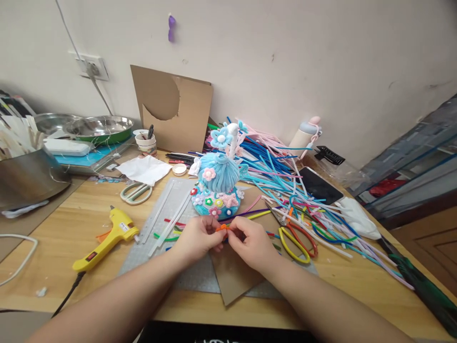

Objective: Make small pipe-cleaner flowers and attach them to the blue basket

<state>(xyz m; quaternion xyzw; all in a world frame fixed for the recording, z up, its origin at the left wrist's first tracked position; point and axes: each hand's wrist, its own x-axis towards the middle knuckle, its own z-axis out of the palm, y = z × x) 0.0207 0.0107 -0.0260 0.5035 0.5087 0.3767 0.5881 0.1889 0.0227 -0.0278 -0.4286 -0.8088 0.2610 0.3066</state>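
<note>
Between both hands, just in front of a blue fuzzy craft piece (218,174) decorated with small flowers, is a small orange pipe cleaner piece (223,228). My left hand (200,237) pinches its left side, thumb and forefinger together. My right hand (251,240) pinches the other side, its fingertips nearly touching those of the left. Beneath the hands lies a brown cardboard piece (232,281) on a grey cutting mat (203,278). Short coloured pipe cleaners are scattered around the fingers, partly hidden by the hands.
A yellow glue gun (107,240) lies at the left, with white-handled scissors (136,193) behind it. Red and yellow handled scissors (294,243) lie at the right, near a large pile of pipe cleaners (278,166) and a black phone (320,186). A metal pot (32,176) stands far left.
</note>
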